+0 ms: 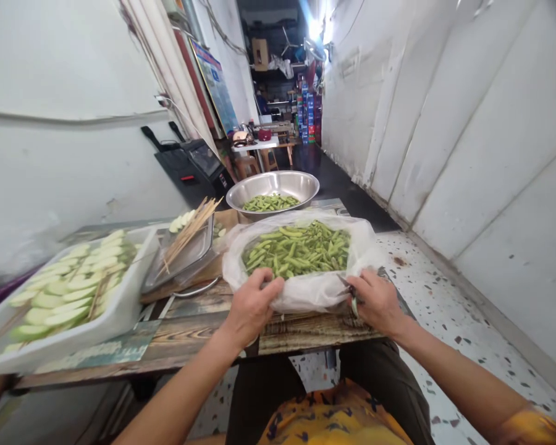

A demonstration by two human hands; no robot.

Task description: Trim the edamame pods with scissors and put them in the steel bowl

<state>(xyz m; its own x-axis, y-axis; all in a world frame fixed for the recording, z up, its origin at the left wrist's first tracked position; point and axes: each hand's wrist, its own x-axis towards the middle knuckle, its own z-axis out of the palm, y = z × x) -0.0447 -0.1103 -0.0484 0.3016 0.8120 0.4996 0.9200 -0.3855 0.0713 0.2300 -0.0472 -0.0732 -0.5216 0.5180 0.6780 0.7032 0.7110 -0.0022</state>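
Note:
A clear plastic bag (306, 292) full of green bean pods (299, 248) sits on the wooden table (189, 337) in front of me. My left hand (250, 306) grips the bag's near left rim, fingers curled over the plastic. My right hand (375, 300) rests at the bag's near right edge, closed round a pair of scissors (349, 290) whose dark blades point toward the bag. Behind the bag stands a steel basin (273, 185) holding more green pods (269, 202).
A white tub (120, 309) of sliced pale green vegetable sits at the left. A metal tray (185, 256) with wooden skewers (189, 232) lies beside it. White walls flank a narrow passage; a black machine (192, 170) and stools stand farther back. Speckled floor lies to the right.

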